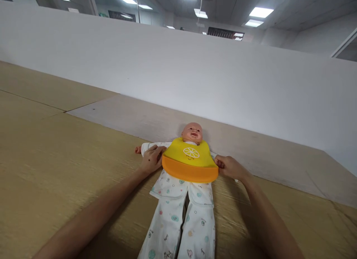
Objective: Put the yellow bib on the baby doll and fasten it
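Observation:
A baby doll [192,131] lies on its back in a white printed outfit [174,214], head toward the wall. Over its chest is a yellow bib [178,149] with a white citrus slice drawn on it and an orange catch pocket [189,170] along the bottom. My left hand [153,159] is closed at the bib's left edge, over the doll's sleeve. At the opposite edge, my right hand [228,166] has its fingers curled against the bib beside the other sleeve. Both hands' fingertips are partly hidden. One doll hand [138,150] shows beyond my left hand.
The doll lies on a tan, wood-like surface [69,158] with seams. Behind its head runs a paler strip [134,112], then a low white wall [173,69] topped with glass panes [161,8]. Ceiling lights show beyond the glass.

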A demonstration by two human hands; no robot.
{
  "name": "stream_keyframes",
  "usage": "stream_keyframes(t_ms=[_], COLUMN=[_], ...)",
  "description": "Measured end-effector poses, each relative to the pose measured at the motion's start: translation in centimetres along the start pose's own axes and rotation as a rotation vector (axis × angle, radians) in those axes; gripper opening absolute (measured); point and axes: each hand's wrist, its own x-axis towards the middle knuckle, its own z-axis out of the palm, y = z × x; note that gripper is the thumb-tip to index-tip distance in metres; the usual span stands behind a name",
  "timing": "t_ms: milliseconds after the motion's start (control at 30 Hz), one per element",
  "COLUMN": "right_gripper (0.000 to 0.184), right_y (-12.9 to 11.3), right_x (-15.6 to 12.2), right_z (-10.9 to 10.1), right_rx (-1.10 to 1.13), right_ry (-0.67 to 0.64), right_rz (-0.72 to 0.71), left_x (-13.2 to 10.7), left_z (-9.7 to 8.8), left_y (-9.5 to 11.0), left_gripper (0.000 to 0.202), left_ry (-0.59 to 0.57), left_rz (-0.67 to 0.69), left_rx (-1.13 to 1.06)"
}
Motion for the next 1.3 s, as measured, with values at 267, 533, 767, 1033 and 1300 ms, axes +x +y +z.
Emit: stream_keyframes(t_ms=[267, 533, 767, 1033, 1300], right_gripper=[0.018, 0.038, 0.031, 0.024, 0.025], right_y=[4.5, 12.5, 12.4, 10.0, 3.0], right_x=[1.2, -0.9, -0.8, 1.2, 11.1], right_z=[0.3, 0.2, 1.1, -0.6, -0.7], right_rx=[-0.004, -0.004, 0.004, 0.102, 0.127], right_ry=[0.334, 0.733, 0.681, 0.537, 0.36], right_rz=[0.134, 0.547, 0.541, 0.466, 0.323], left_x=[0.0, 0.4, 0.2, 4.5, 11.9], left_z=[0.3, -0.5, -0.8, -1.1, 4.8], left_y=[-1.3, -4.1, -6.3, -3.2, -0.3], left_gripper=[0.024, 0.029, 0.023, 0.02, 0.035], left_ry=[0.103, 0.203, 0.279, -0.012, -0.575], left_rz=[-0.232, -0.433, -0.377, -0.276, -0.593], left_rx=[0.049, 0.022, 0.136, 0.184, 0.123])
